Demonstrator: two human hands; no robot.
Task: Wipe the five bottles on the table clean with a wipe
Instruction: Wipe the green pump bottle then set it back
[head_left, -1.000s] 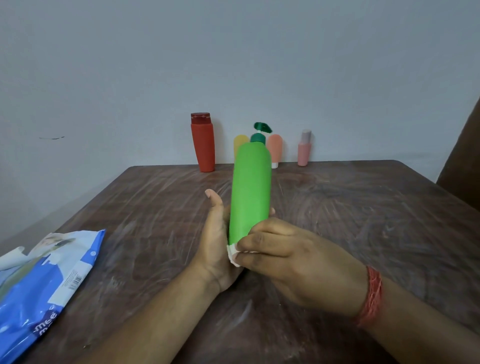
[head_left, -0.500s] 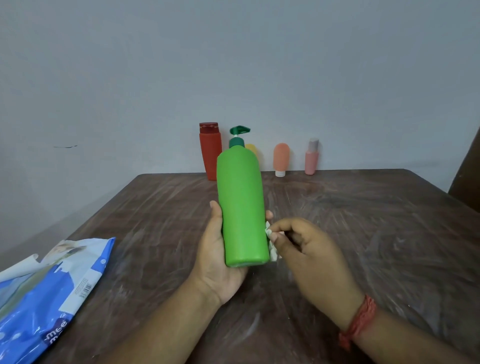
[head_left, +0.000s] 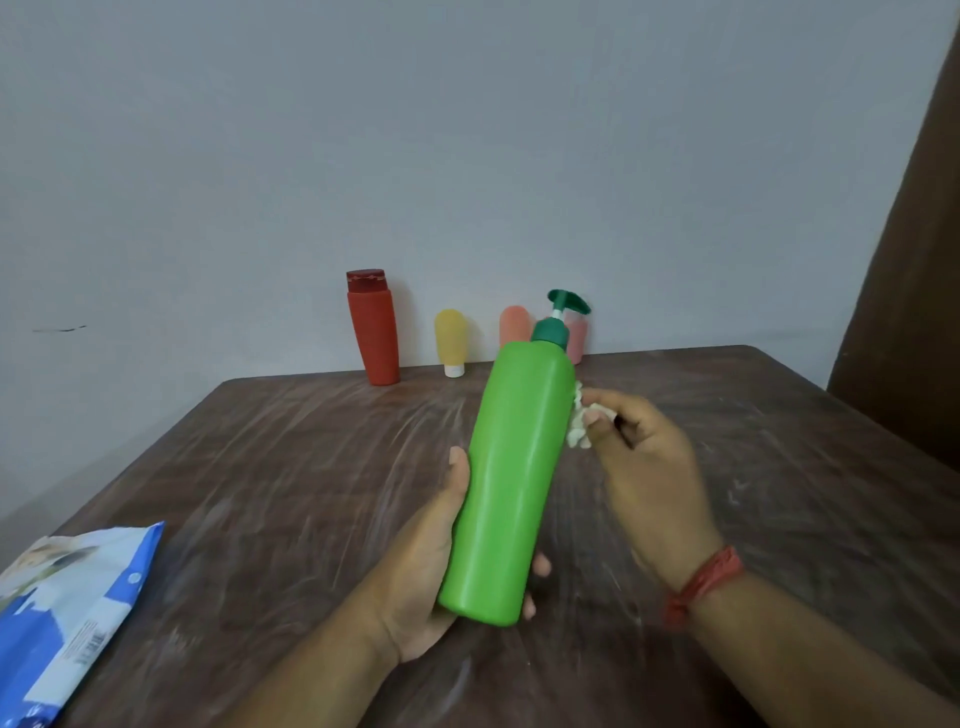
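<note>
My left hand (head_left: 423, 566) grips the lower part of a tall green pump bottle (head_left: 514, 478), held above the table and tilted with its dark green pump toward the upper right. My right hand (head_left: 644, 467) pinches a crumpled white wipe (head_left: 577, 428) against the bottle's upper right side. Along the table's far edge stand a red bottle (head_left: 373, 332), a small yellow bottle (head_left: 451, 340), an orange bottle (head_left: 513, 325) and a pink bottle (head_left: 577, 338); the last two are partly hidden behind the green bottle.
A blue and white wipes pack (head_left: 62, 618) lies at the table's front left edge. The brown wooden table (head_left: 291, 467) stands against a pale wall. A dark brown panel (head_left: 914, 291) rises at the right.
My right hand has slid the wipe from the bottle's base up its right side to near the shoulder. The bottle now tilts to the right and my left hand grips lower on it.
</note>
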